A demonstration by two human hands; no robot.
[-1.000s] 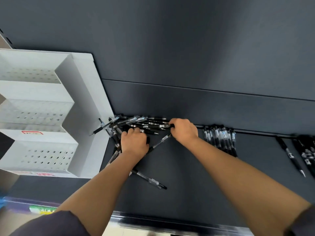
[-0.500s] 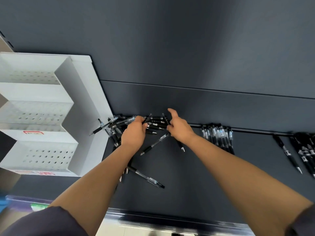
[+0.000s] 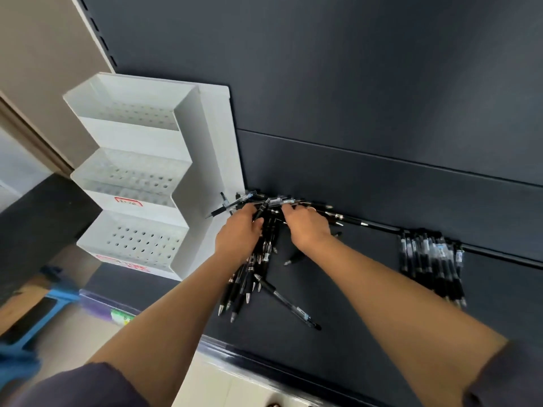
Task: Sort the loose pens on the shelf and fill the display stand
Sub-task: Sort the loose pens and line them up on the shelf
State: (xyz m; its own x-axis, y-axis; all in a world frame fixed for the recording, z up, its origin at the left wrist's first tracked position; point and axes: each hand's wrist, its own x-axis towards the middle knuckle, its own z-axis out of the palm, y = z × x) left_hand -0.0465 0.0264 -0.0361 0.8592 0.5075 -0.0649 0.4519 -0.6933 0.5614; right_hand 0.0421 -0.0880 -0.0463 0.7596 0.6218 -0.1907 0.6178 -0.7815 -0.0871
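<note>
Gathering loose pens beside the unfilled display stand.

Notes the left hand [image 3: 239, 230] curled round a bundle of pens [image 3: 249, 277], tips fanned toward the shelf edge, judged held so for squaring up before loading. Finds the right hand [image 3: 307, 224] bent-fingered over the loose pens [image 3: 273, 202] against the back panel [image 3: 382, 98], seemingly raking them inward; cannot tell whether gripping any. Records the display stand [image 3: 188, 177] just left of the pile: white, three stepped tiers of holes, no pens visible in it. Logs a tidy row of pens [image 3: 432, 265] well apart to the right, likely already sorted, and one stray pen [image 3: 286, 301] beside the bundle. Notes a dark matt shelf [image 3: 499, 295], matching backing, beige wall [image 3: 44, 69], pale floor [image 3: 76, 327] and a blue object [image 3: 58, 292] below left.
</note>
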